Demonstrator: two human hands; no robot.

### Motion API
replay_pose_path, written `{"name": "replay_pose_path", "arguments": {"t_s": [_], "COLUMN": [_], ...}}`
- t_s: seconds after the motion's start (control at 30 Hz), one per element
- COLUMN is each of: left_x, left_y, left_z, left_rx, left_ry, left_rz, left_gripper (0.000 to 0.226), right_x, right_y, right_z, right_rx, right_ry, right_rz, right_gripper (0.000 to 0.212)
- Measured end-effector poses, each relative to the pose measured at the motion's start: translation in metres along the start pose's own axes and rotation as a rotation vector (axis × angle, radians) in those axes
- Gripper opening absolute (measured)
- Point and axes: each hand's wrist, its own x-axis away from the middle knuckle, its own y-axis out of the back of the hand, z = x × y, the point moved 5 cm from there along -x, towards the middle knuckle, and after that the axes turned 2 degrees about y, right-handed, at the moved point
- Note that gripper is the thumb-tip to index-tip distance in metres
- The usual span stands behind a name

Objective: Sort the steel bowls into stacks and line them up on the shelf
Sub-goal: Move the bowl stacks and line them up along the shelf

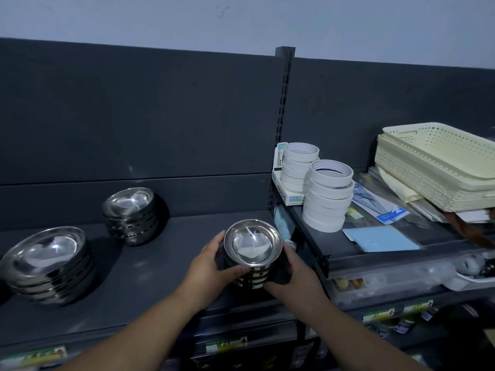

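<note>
Both hands, left hand (211, 259) and right hand (292, 277), hold the small shiny steel bowl stack (251, 255); two more shiny steel stacks (51, 263) (131, 215) sit off left; lining up looks nearly done, I reckon.

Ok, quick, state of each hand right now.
Left hand: holding the stack of small steel bowls, fingers curled round its left side.
Right hand: holding the same stack from its right side.

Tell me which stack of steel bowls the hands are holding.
The smallest stack, nearest the tape rolls: the left hand and right hand grip its sides. The widest stack at far left and the middle stack behind stand untouched.
</note>
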Motion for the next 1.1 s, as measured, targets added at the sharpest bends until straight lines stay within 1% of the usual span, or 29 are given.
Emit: {"name": "replay_pose_path", "arguments": {"t_s": [0.07, 0.23, 0.3, 0.4, 0.5, 0.6, 0.67, 0.87, 1.0, 1.1], "left_x": [-0.001, -0.004, -0.005, -0.002, 0.008, 0.026, 0.041, 0.079, 0.093, 0.092], "left_y": [0.001, 0.003, 0.003, 0.007, 0.014, 0.023, 0.031, 0.057, 0.091, 0.118], "left_z": [-0.003, -0.007, -0.007, -0.005, 0.002, 0.010, 0.014, 0.019, 0.016, 0.009], "left_rx": [0.027, 0.018, -0.009, -0.093, -0.191, -0.285, -0.362, -0.616, -0.722, -0.784], "left_ry": [-0.004, -0.016, -0.010, 0.015, 0.060, 0.096, 0.122, 0.187, 0.202, 0.164], "left_rz": [0.004, -0.005, -0.014, -0.046, -0.100, -0.154, -0.178, -0.161, -0.184, -0.196], "left_gripper": [0.096, 0.088, 0.087, 0.094, 0.101, 0.099, 0.098, 0.096, 0.091, 0.089], "right_x": [-0.003, -0.009, -0.010, -0.008, 0.002, 0.016, 0.022, 0.032, 0.027, 0.018], "right_y": [-0.001, -0.003, -0.002, 0.001, 0.002, -0.001, -0.006, -0.037, -0.071, -0.096], "right_z": [0.003, 0.008, 0.010, 0.013, 0.009, 0.001, 0.001, 0.026, 0.052, 0.074], "right_rx": [0.018, 0.036, 0.055, 0.109, 0.203, 0.361, 0.421, 0.403, 0.368, 0.368], "right_ry": [0.007, 0.002, -0.003, -0.019, -0.067, -0.127, -0.123, -0.013, 0.036, 0.071], "right_rz": [0.003, 0.072, 0.084, 0.057, 0.028, 0.098, 0.153, 0.256, 0.329, 0.362], "right_gripper": [0.084, 0.091, 0.090, 0.083, 0.065, 0.058, 0.055, 0.055, 0.063, 0.069]}}
